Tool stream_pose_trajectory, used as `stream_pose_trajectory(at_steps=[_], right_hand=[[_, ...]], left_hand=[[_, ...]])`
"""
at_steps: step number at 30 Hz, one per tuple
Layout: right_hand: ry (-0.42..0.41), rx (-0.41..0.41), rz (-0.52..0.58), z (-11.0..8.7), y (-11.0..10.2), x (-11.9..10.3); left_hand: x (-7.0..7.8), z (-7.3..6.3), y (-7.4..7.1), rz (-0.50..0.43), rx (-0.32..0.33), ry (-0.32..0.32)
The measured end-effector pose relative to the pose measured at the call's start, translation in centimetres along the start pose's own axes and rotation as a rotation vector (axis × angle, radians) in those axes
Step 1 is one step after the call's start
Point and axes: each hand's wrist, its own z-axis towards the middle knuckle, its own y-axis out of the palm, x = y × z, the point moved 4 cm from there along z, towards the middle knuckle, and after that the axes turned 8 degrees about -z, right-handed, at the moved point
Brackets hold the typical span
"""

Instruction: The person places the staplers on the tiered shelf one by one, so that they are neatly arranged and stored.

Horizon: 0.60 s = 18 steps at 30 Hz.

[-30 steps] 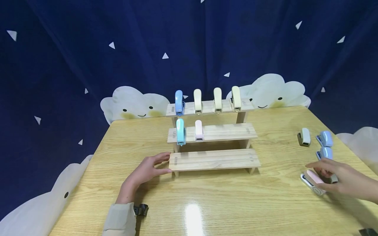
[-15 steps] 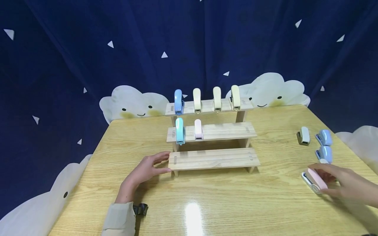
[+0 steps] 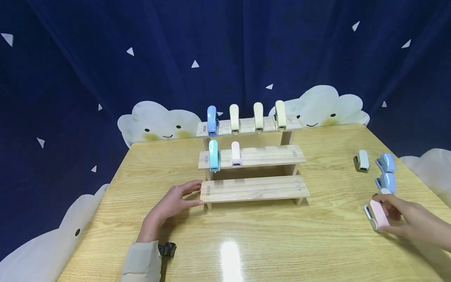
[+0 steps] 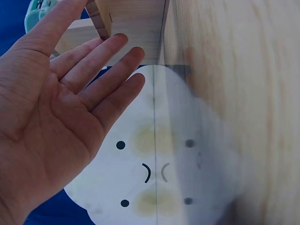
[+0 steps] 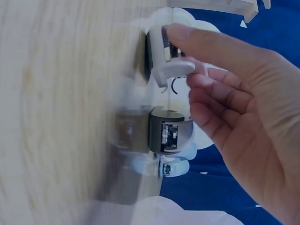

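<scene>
Dark blue curtain (image 3: 225, 51) with smiling clouds (image 3: 165, 123) hangs behind a wood-grain desk (image 3: 162, 160). At left, the left hand (image 3: 179, 201) reaches to the end of the tiered rack (image 3: 255, 188); the left wrist view shows what the head view hides — an upturned palm, fingers nearly straight and apart. Whether they touch the wood, I cannot tell. Along the rack stand a blue stapler (image 3: 212, 120) and three cream ones (image 3: 258, 116) on top, a turquoise one (image 3: 213, 154) and a pale pink one (image 3: 236, 153) mid-tier. Farther right is a white stapler (image 3: 363, 159), then the pink stapler (image 3: 379, 213), clamped between thumb and fingers of the right hand (image 3: 405, 215), which comes in from the right edge. Light blue ones (image 3: 387, 162) sit beyond it. Near those fingers, the right wrist view shows a dark-based stapler (image 5: 169, 133) — end-on.
</scene>
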Motion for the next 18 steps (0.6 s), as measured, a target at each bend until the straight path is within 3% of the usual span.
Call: stream_pose_trajectory(at_steps=[8,18], right_hand=[[0.003,0.062,0.026,1.0,-0.2,-0.7],[0.019,0.116,0.069,4.0,-1.2,-2.4]], left_hand=[[0.1,0.0,-0.1,-0.004,0.0,0.006],[-0.1,0.0,-0.1,0.008,-0.001,0.007]])
